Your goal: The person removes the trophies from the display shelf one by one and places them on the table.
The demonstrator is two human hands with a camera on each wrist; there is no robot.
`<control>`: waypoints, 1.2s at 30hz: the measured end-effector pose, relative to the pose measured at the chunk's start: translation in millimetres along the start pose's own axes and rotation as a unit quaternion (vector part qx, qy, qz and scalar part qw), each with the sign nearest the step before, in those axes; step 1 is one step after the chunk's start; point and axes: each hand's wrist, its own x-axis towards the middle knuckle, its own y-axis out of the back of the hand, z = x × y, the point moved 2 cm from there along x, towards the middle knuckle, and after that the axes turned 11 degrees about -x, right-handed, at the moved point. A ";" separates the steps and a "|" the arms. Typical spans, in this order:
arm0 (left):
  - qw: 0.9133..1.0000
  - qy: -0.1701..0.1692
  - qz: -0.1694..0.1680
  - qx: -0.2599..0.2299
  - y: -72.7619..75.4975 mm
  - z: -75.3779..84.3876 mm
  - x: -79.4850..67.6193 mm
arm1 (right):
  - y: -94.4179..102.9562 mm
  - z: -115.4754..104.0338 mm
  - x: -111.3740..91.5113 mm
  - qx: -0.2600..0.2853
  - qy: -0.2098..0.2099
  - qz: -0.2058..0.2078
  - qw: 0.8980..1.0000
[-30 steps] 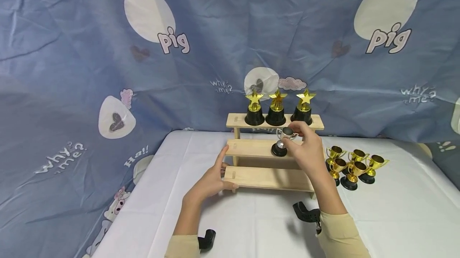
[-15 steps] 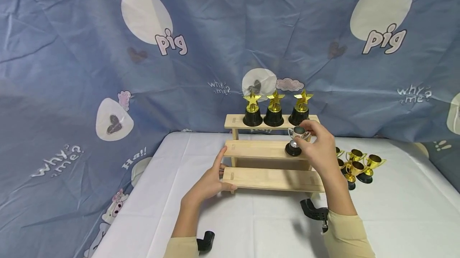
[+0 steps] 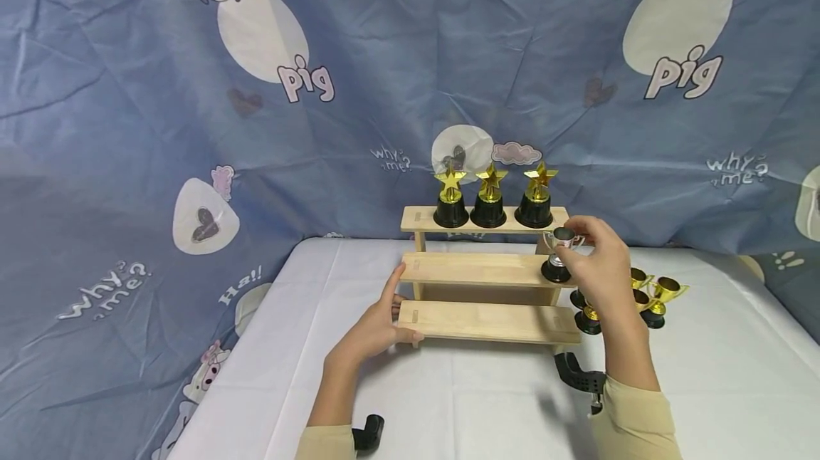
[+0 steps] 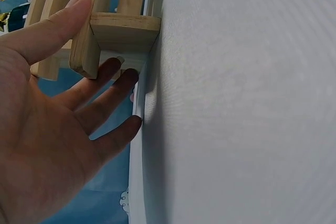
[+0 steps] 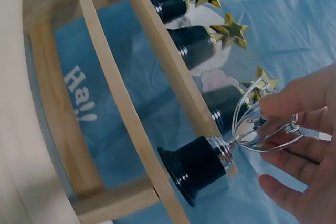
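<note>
Your right hand (image 3: 598, 260) grasps the silver cup (image 3: 556, 260), thumb on the near side of its bowl; from your fingers the cup lies to the left, its black base (image 5: 191, 169) hanging below them; its long axis runs close to upright, crosswise to the middle shelf (image 3: 470, 268); the base shows at that shelf's right end, though whether it bears fully on the wood (the right wrist view does not settle it) you cannot tell; that meeting of base and shelf end is, by judgement, the relation to watch.

Your left hand (image 3: 374, 328) is well apart at the opposite end, its fingers unclenched and spread, thumb at the front edge of the lower shelf (image 3: 487, 321), index fingertip at the middle one; the right is plainly nearer the cup.

Three star trophies (image 3: 489, 207) stand on the top shelf (image 3: 419, 216), the rightmost just behind and left of the cup; gold cups (image 3: 667, 290) cluster on the counter (image 3: 493, 403) to its right, partly screened by your right hand.
</note>
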 end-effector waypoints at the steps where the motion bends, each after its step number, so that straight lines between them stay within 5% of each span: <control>1: 1.000 -0.001 -0.001 0.000 -0.2 0.2 0.1 | 1.9 1.2 -0.3 -0.002 -0.004 0.000 1.000; 36: 1.000 0.009 0.005 0.014 -0.7 1.3 0.6 | 56.6 59.3 3.9 -0.067 -0.130 0.061 0.987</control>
